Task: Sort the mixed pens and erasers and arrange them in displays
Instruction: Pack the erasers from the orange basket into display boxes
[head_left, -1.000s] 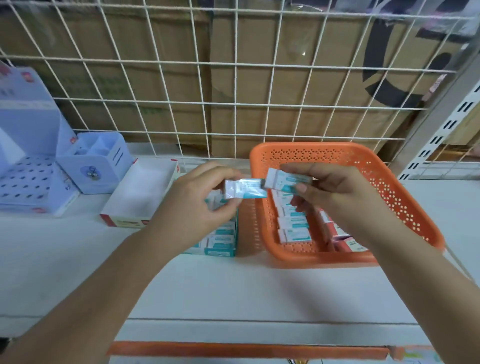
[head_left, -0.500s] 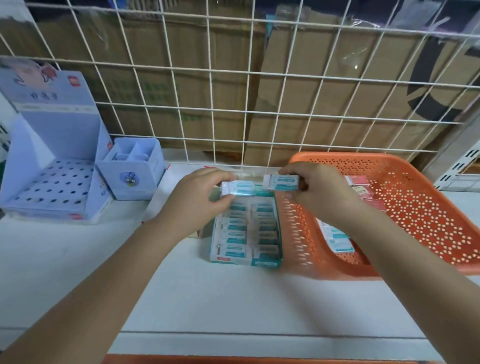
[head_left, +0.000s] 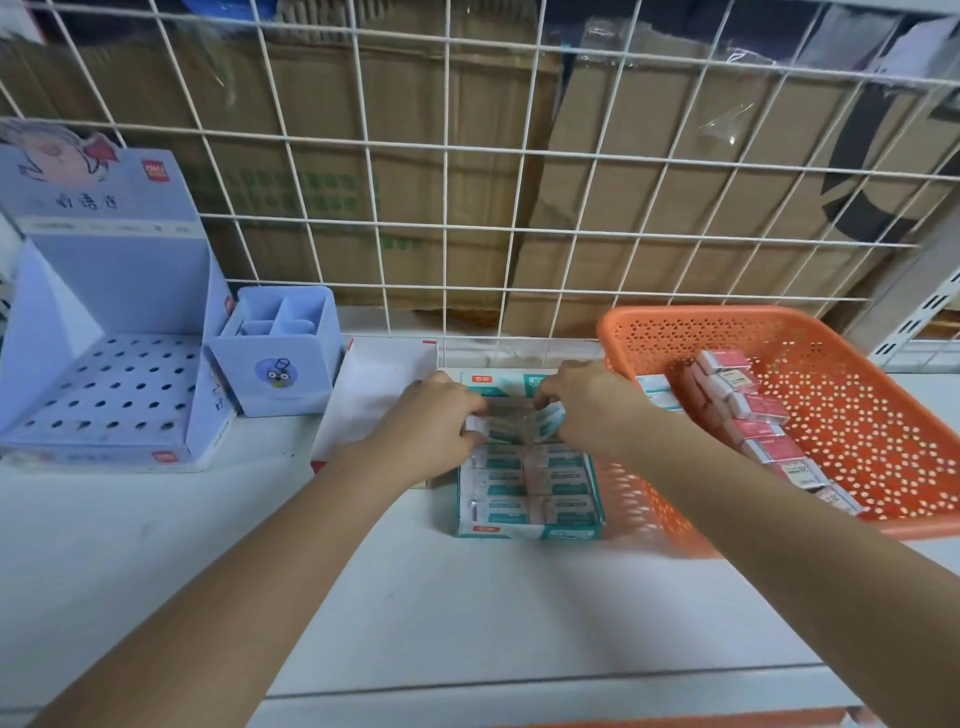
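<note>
The left hand (head_left: 436, 421) pinched a teal eraser (head_left: 483, 423) and the right hand (head_left: 589, 410) pinched the other teal eraser (head_left: 551, 415), fingers curled round each one. Both erasers were held side by side, low over the far end of the teal box (head_left: 530, 531). Just under the hands and closer to the person, that box was packed with rows of the same erasers, so I think it was almost full. Only the far row looked open. To the right of the grip, the orange basket (head_left: 675, 318) held a line of pink erasers (head_left: 748, 410) and a few teal ones (head_left: 657, 387) to sort. To the left of the grip sat a white box (head_left: 384, 384) with nothing in it that I could see. Past it stood a blue cup (head_left: 280, 358) and a blue pen stand (head_left: 104, 384) full of holes. No pens showed anywhere, so that part looked not yet done. The stand had a small red logo (head_left: 156, 169) that seemed to say "deli", plus some Chinese words I could not read. The teal box had a red tag too, but it was too small to read.
</note>
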